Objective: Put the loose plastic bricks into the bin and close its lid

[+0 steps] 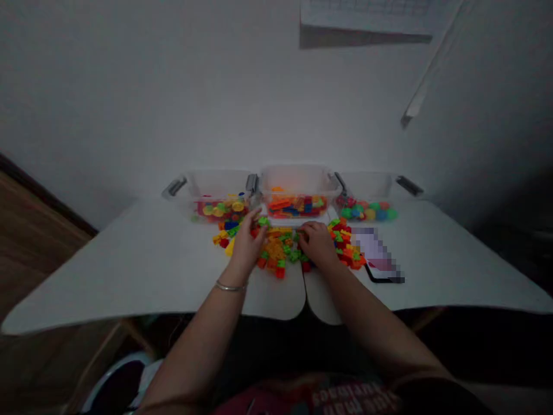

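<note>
A heap of small, chunky plastic blocks (276,251) in red, yellow, green, orange and blue lay on a smooth white counter (151,259), its long axis running left to right before the person. The left hand (248,239) had a narrow grip, thumb and fingers beside a lime-green plastic block (264,221); I couldn't tell whether they held it. The right hand (318,242) curled into the heap, hiding its grip's contents. Behind stood three clear, rounded plastic bins (298,168) with grey latches (252,183).
</note>
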A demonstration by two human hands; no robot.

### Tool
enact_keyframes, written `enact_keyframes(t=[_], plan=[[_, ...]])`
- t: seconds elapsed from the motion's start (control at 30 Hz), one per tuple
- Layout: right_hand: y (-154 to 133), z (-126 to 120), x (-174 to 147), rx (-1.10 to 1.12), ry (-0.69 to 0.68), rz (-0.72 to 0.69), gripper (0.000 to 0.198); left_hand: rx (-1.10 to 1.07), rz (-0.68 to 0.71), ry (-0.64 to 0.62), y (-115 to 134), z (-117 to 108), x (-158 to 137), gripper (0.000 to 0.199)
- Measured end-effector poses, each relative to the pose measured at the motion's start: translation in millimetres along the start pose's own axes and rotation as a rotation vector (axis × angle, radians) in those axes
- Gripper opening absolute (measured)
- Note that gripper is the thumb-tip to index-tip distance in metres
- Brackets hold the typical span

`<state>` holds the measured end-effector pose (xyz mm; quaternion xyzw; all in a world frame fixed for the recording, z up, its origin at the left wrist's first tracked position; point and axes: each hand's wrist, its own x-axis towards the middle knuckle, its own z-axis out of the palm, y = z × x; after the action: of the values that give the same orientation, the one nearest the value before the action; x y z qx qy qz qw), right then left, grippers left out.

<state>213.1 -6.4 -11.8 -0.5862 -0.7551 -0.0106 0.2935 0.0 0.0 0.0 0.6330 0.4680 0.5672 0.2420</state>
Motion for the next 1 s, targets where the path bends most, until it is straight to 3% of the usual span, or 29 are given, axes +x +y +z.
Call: enact_keyframes(t=[0.27, 0.43, 0.53, 0.67, 0.83, 1.0], plan=[[4.2, -1.4, -0.6, 0.035, 0.0, 0.019, 0.025, -0.149, 0.034, 0.019, 17.2, 9.5, 30.6, 0.026], [3.4, -4.1, 0.6, 0.043, -0.006, 0.019, 0.025, -0.124, 0.138, 0.18, 35.1, 19.2, 59.2, 0.026], [3.6, -4.6, 1.4, 0.042, -0.012, 0.021, 0.025, -0.021, 0.246, 0.232, 42.2, 21.9, 74.8, 0.027], [5.4, -4.3, 1.5, 0.05, -0.015, 0.03, 0.024, 0.273, 0.327, 0.144, 49.0, 23.1, 87.9, 0.024], [6.5, -4.7, 0.3, 0.055, -0.009, 0.023, 0.024, 0.561, 0.329, 0.071, 55.3, 29.2, 89.8, 0.024], [5.5, -6.0, 0.3, 0.043, -0.019, 0.029, 0.024, 0.692, 0.213, 0.059, 59.2, 35.6, 90.5, 0.023]])
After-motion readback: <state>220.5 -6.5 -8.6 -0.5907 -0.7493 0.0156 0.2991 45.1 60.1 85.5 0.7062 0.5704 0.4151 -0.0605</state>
